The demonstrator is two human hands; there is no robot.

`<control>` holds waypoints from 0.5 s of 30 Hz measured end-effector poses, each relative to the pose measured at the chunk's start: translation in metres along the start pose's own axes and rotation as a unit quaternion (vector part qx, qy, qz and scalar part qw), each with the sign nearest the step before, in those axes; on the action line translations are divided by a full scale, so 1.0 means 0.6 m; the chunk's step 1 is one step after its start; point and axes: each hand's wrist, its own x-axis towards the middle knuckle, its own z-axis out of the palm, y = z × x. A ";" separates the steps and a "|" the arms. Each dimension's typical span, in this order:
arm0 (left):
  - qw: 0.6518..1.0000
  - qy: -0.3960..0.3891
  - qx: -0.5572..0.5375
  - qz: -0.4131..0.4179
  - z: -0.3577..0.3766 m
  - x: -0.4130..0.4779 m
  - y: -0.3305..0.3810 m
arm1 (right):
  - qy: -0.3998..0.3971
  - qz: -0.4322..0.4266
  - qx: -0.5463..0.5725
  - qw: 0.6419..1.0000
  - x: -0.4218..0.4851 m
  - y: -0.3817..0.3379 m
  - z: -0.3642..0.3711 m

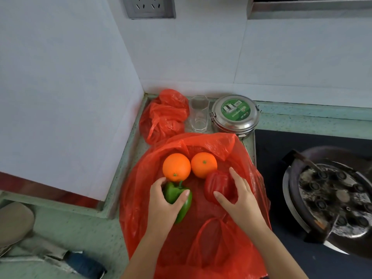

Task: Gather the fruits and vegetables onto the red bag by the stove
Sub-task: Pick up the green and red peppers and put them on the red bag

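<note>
- Red, thin crinkled plastic makes up the red bag (201,234), spread flat on the speckled pale-green countertop (80,228) just left of the stove (281,150). Its loop handles lie toward the person.
- Two round, smooth-skinned fruits sit side by side on the bag's far half. The left orange (176,167) and the right orange (204,164) are close together, almost touching.
- The glossy, lobed green bell pepper (171,193) lies just in front of the left orange, its curved stem pointing at it. The left hand (164,204) grasps it, with thumb and fingers curled round its sides.
- The shiny, blocky red bell pepper (218,185) is just in front of the right orange. The right hand (241,200) clasps it between the thumb and the curled fingers.
- Whether either pepper rests on the film or is lifted slightly off it cannot be told.
- Behind the bag, in the corner, stand a crumpled red bag (164,115), a clear faceted glass (199,114) and a round stainless-steel tin (234,117) with clasps and a green label.
- The stove has a black glass top and a round metal burner (330,196).
</note>
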 end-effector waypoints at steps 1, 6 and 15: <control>1.000 0.002 0.006 0.002 -0.002 -0.001 0.000 | 0.002 -0.007 -0.007 1.000 -0.002 0.000 -0.001; 0.999 0.007 0.044 0.031 -0.016 -0.014 0.009 | 0.022 -0.038 -0.038 0.998 -0.018 -0.002 -0.011; 0.964 0.004 0.157 0.216 -0.056 -0.064 0.044 | 0.103 -0.091 -0.109 0.984 -0.103 -0.041 -0.033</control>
